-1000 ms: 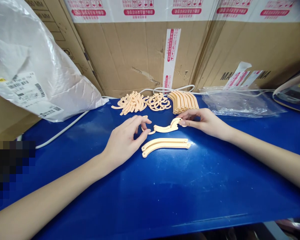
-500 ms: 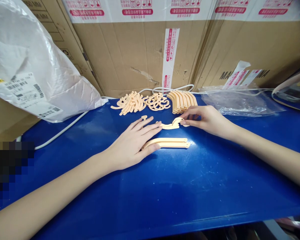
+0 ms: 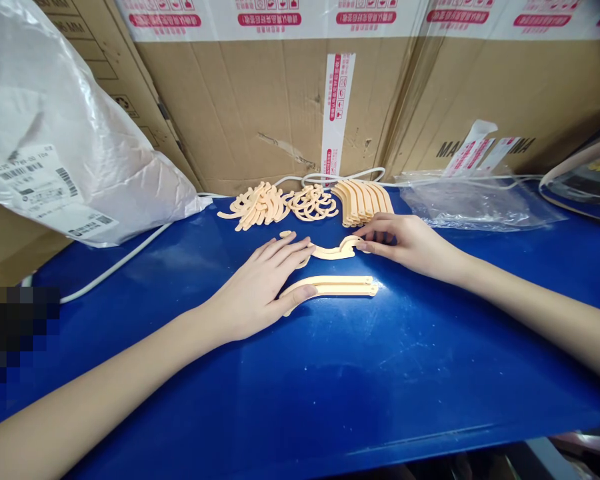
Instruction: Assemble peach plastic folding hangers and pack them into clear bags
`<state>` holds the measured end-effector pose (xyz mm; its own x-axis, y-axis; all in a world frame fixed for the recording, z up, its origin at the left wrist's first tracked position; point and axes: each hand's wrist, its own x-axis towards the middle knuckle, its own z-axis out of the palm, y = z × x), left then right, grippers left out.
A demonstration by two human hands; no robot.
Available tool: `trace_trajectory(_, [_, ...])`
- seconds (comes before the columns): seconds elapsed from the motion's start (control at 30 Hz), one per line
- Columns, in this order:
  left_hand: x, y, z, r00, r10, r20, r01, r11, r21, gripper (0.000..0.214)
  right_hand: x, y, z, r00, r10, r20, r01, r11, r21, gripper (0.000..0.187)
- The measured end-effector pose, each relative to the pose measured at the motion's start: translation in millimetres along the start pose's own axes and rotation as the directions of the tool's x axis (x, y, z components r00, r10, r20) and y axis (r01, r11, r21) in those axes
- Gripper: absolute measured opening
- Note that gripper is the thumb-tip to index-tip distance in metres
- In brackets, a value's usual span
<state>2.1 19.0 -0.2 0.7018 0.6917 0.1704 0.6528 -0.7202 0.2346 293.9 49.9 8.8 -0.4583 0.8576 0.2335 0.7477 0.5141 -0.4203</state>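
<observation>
My left hand [image 3: 265, 280] lies flat and open on the blue table [image 3: 300, 373], fingers stretched over the left end of a curved peach plastic piece [image 3: 333, 252], thumb against a pair of long peach strips [image 3: 337, 287]. My right hand [image 3: 405, 241] pinches the right end of that curved piece. A small peach bit [image 3: 285, 234] lies just beyond my left fingertips.
Behind the hands lie a loose pile of peach pieces [image 3: 257, 205], a heap of ring-shaped ones [image 3: 314, 202] and a neat stack of curved strips [image 3: 363, 200]. Cardboard boxes [image 3: 280, 100] wall the back. A white plastic bag [image 3: 55, 133] sits left, clear bags [image 3: 475, 203] right, a white cable [image 3: 125, 257] crosses.
My left hand has opened from a pinch and laid flat on the table over the pieces. My right hand has stayed on the curved piece's right end.
</observation>
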Motion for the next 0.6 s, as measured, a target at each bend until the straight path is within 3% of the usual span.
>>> trace_trajectory(0.13, [0,-1,0.4,0.998,-0.019,-0.060,0.016,0.999,-0.048,0.059,-3,-5,0,0.993,-0.053,-0.102,0.047,0.997,-0.065,0.043])
trace_trajectory(0.23, [0,-2,-0.7,0.992,-0.035,-0.122,0.026,0.997,-0.074,0.047,-7,-15,1,0.971,-0.186,-0.150,0.164,0.975,-0.149,0.035])
trace_trajectory(0.4, [1,-4,-1.9,0.976,-0.071,-0.204,0.074,0.997,0.008,0.032,-16,-35,7,0.905,-0.425,-0.028,0.414,0.892,-0.182,0.037])
trace_trajectory(0.6, [-1,-1,-3.1,0.963,-0.122,-0.242,0.152,0.982,0.111,0.022,-19,-38,16,0.885,-0.460,0.071,0.465,0.872,-0.153,0.035])
